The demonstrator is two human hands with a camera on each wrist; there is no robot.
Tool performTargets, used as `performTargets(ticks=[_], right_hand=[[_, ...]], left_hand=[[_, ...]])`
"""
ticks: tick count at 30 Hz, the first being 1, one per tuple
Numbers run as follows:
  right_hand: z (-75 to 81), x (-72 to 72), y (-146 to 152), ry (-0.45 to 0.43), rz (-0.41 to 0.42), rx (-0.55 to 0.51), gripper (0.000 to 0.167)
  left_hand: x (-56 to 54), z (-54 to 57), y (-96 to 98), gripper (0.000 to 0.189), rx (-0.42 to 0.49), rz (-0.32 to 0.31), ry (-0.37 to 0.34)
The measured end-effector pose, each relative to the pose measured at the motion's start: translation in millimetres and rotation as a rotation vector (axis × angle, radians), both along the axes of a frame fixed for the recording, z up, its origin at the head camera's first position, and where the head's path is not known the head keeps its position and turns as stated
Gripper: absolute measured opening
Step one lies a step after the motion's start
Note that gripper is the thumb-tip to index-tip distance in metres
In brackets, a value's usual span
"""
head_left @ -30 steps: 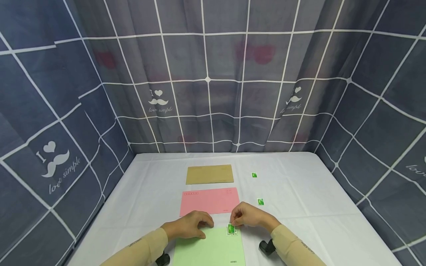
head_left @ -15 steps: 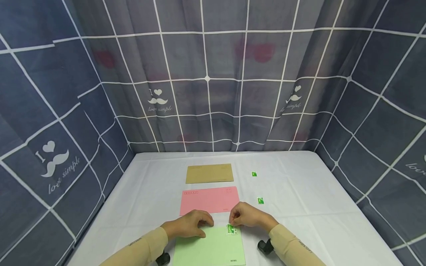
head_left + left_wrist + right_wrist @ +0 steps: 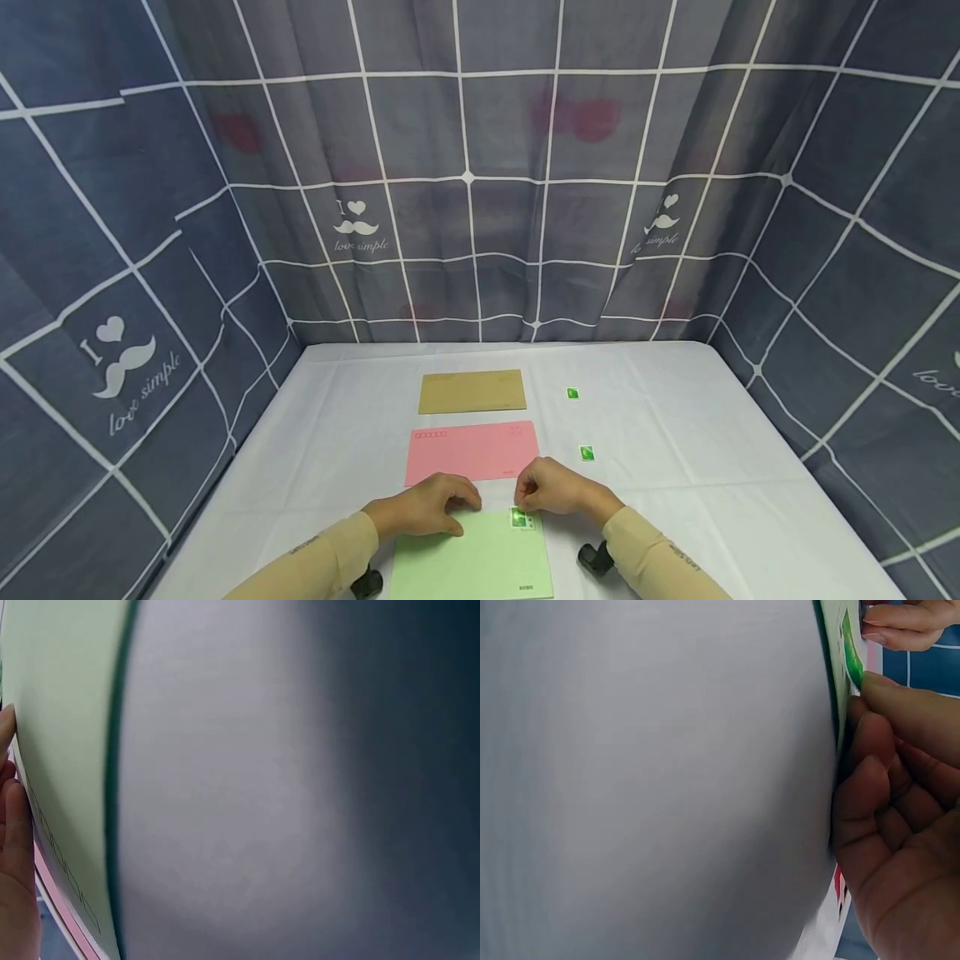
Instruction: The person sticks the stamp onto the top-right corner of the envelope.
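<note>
One rectangular stamp (image 3: 519,519) is pinched by the right hand (image 3: 553,487); loosely bent, the left hand (image 3: 429,506) touches paper (image 3: 472,560).

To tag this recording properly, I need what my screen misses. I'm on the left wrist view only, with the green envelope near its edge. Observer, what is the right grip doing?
Observer: The right grip pinches the edge of a green stamp at the top right corner of the green envelope.

Operator: Any other stamps about?

Observer: Two: the near stamp lies right of the pink envelope, the far stamp right of the brown envelope.
</note>
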State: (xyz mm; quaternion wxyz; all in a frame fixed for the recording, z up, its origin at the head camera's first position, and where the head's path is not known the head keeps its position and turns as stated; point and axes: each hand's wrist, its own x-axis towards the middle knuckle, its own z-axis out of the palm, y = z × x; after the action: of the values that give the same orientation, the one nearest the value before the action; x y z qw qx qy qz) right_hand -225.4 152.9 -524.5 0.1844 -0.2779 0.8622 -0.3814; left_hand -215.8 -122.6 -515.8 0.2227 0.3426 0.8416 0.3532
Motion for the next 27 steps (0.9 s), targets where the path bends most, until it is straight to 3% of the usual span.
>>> performTargets(ticks=[27], right_hand=[[0.2,3.6,-4.8,0.005,0.013,-0.006,0.013]], left_hand=[[-0.6,0.9,0.1,0.034,-0.018,0.002,-0.011]])
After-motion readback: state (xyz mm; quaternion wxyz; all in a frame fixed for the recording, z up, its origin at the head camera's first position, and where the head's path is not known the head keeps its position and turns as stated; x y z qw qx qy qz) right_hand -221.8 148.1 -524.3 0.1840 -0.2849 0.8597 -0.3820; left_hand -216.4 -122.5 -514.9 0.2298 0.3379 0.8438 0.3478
